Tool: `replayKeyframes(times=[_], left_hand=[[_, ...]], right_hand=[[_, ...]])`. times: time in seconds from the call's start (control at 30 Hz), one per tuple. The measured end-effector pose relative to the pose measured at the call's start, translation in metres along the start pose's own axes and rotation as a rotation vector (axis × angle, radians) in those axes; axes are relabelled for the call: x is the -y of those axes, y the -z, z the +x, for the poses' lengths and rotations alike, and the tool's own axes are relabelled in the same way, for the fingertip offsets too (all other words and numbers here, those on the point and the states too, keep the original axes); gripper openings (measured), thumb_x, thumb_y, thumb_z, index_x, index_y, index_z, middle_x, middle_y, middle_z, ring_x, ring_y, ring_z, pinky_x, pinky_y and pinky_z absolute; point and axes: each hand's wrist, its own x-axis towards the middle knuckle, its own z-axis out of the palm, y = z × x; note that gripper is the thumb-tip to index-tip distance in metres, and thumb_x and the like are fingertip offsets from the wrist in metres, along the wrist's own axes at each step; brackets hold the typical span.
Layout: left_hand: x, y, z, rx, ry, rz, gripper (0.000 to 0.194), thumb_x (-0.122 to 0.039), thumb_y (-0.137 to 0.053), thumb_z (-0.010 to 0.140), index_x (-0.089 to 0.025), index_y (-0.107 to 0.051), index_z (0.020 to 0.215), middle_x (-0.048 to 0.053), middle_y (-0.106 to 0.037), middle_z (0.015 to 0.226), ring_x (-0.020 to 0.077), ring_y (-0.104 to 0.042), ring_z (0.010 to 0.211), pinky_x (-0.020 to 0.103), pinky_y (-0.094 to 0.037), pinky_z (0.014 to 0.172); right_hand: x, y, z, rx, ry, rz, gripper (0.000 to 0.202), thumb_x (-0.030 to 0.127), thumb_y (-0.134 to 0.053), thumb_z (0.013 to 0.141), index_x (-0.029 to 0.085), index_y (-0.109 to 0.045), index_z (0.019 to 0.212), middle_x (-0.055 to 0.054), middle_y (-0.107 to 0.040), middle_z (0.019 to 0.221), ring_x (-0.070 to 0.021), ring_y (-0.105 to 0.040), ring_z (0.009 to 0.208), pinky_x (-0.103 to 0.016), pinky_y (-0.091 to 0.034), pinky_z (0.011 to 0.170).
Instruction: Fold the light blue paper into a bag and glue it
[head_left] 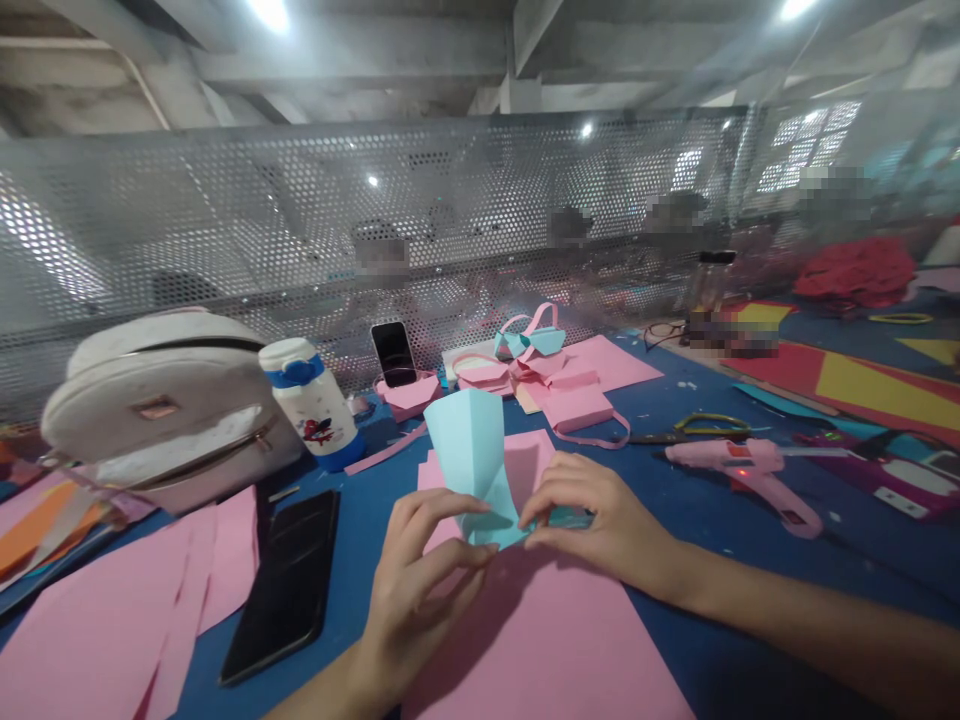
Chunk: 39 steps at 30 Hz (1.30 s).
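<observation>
A folded light blue paper piece [469, 435] stands above pink sheets [559, 640], its upper part upright with a vertical crease. On its lower left edge, my left hand [424, 575] pinches the paper between thumb and fingers. My right hand [585, 510] has its thumb and fingertips closed on the lower right part of the same paper. Part of the blue paper shows behind the right fingers. The pink sheets lie flat under both hands.
A black phone [289, 580] and pink sheets [135, 610] lie left, below a backpack [180, 410] and bottle [315, 405]. Small paper bags [577, 405] stand behind. A pink glue gun [750, 475] and scissors [709, 428] lie right. A perforated metal screen [465, 220] rises behind.
</observation>
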Motion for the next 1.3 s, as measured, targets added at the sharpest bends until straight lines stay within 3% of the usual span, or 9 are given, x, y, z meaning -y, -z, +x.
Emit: replayKeyframes(times=[0.33, 0.5, 0.67, 0.83, 0.93, 1.07, 1.17, 1.23, 1.3], left_hand=[[0.002, -0.001, 0.000, 0.021, -0.031, -0.024, 0.022, 0.001, -0.065, 0.083, -0.021, -0.065, 0.083, 0.004, -0.062, 0.106, 0.0214, -0.054, 0.097, 0.036, -0.045, 0.083], [0.006, -0.001, -0.004, 0.063, 0.005, -0.034, 0.023, -0.001, -0.063, 0.086, -0.023, -0.066, 0.090, 0.004, -0.059, 0.118, 0.0216, -0.052, 0.105, 0.035, -0.043, 0.088], [0.013, -0.001, -0.005, 0.067, 0.139, -0.098, 0.031, -0.016, -0.068, 0.088, -0.027, -0.060, 0.116, 0.005, -0.055, 0.120, 0.0215, -0.053, 0.109, 0.033, -0.043, 0.092], [0.017, -0.005, -0.007, 0.017, 0.204, -0.196, 0.039, -0.026, -0.074, 0.085, -0.026, -0.054, 0.118, 0.003, -0.054, 0.103, 0.0200, -0.055, 0.093, 0.031, -0.048, 0.082], [0.019, -0.004, -0.006, 0.000, 0.228, -0.165, 0.051, -0.037, -0.074, 0.083, -0.027, -0.049, 0.126, 0.006, -0.052, 0.110, 0.0230, -0.053, 0.099, 0.035, -0.048, 0.086], [0.025, 0.000, 0.001, 0.030, 0.222, -0.072, 0.091, -0.057, -0.074, 0.075, -0.030, -0.027, 0.148, 0.015, -0.033, 0.143, 0.0355, -0.033, 0.134, 0.056, -0.035, 0.107], [0.029, 0.005, 0.009, 0.115, 0.196, -0.062, 0.103, -0.063, -0.073, 0.071, -0.033, -0.016, 0.153, 0.016, -0.012, 0.157, 0.0412, -0.013, 0.145, 0.066, -0.024, 0.110], [0.031, 0.011, 0.014, 0.184, 0.156, -0.047, 0.098, -0.061, -0.076, 0.070, -0.034, -0.027, 0.150, 0.013, 0.000, 0.161, 0.0434, -0.005, 0.146, 0.069, -0.019, 0.111], [0.031, 0.017, 0.019, 0.233, 0.080, -0.011, 0.079, -0.052, -0.083, 0.066, -0.035, -0.051, 0.137, 0.006, 0.006, 0.163, 0.0450, 0.000, 0.146, 0.070, -0.013, 0.111]], right_hand=[[-0.001, -0.002, -0.002, 0.046, 0.072, -0.110, 0.009, 0.026, -0.067, 0.089, 0.020, -0.074, 0.086, -0.001, -0.064, 0.071, -0.0168, -0.050, 0.073, -0.030, -0.038, 0.067], [0.002, -0.003, -0.001, 0.021, 0.134, -0.229, 0.014, 0.020, -0.064, 0.090, 0.017, -0.069, 0.077, -0.001, -0.062, 0.070, -0.0167, -0.049, 0.072, -0.030, -0.035, 0.065], [0.004, 0.000, 0.000, 0.000, 0.232, -0.363, 0.016, 0.017, -0.057, 0.094, 0.016, -0.067, 0.081, -0.003, -0.063, 0.074, -0.0173, -0.050, 0.074, -0.031, -0.034, 0.065], [0.001, 0.003, 0.002, -0.056, 0.349, -0.466, 0.014, 0.015, -0.055, 0.095, 0.016, -0.066, 0.086, -0.004, -0.067, 0.079, -0.0178, -0.053, 0.078, -0.031, -0.036, 0.067], [0.000, 0.003, 0.003, -0.070, 0.388, -0.490, 0.017, 0.009, -0.052, 0.094, 0.017, -0.065, 0.087, -0.003, -0.070, 0.084, -0.0175, -0.056, 0.081, -0.031, -0.037, 0.068], [0.001, 0.003, 0.003, -0.084, 0.464, -0.518, 0.020, 0.008, -0.047, 0.096, 0.016, -0.065, 0.090, -0.003, -0.072, 0.084, -0.0167, -0.060, 0.082, -0.030, -0.037, 0.065], [0.004, 0.005, 0.003, -0.098, 0.508, -0.538, 0.019, 0.007, -0.049, 0.095, 0.016, -0.065, 0.089, -0.002, -0.071, 0.078, -0.0158, -0.061, 0.080, -0.030, -0.038, 0.064], [0.007, 0.006, 0.003, -0.100, 0.525, -0.557, 0.019, 0.007, -0.049, 0.095, 0.015, -0.065, 0.088, -0.002, -0.069, 0.072, -0.0160, -0.061, 0.078, -0.030, -0.038, 0.064], [0.009, 0.008, 0.003, -0.088, 0.541, -0.579, 0.020, 0.007, -0.048, 0.096, 0.015, -0.066, 0.087, -0.002, -0.067, 0.070, -0.0162, -0.061, 0.077, -0.030, -0.038, 0.063]])
